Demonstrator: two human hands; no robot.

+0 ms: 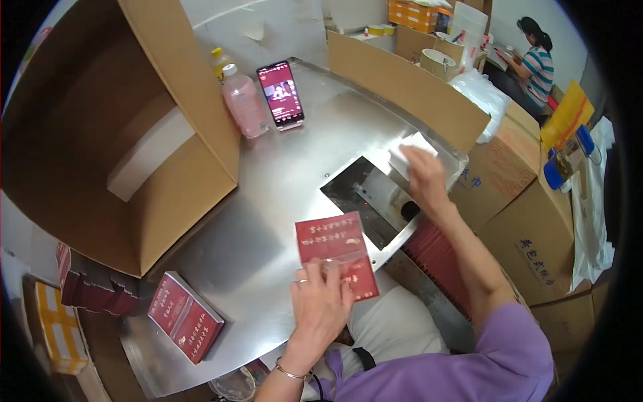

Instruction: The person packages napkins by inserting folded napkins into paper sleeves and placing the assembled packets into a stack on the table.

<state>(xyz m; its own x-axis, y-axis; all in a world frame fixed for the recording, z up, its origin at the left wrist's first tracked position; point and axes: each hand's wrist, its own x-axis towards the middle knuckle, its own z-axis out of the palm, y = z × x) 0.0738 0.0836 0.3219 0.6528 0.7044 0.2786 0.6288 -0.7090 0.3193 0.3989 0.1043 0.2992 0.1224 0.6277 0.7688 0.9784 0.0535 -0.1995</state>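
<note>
My left hand [320, 301], with a ring and a bracelet, grips the lower part of a flat red printed packet [328, 234] at the near edge of the metal table. The packet has white lettering and a clear strip across its middle. Farther right, my right hand [426, 179] has its fingers bent over a white folded paper pad [423, 144] at the table's right end; its fingertips are slightly blurred. Between the hands, a dark rectangular opening [365, 194] in the tabletop holds a metal mechanism. A small stack of red packets [186, 315] lies to the left.
A large open carton [191, 154] stands on the left, beside a pink bottle [246, 100] and a propped phone [281, 94]. More red packets [435, 258] fill a space below the right edge. Cartons [536, 248] are stacked right; another person [536, 67] sits behind.
</note>
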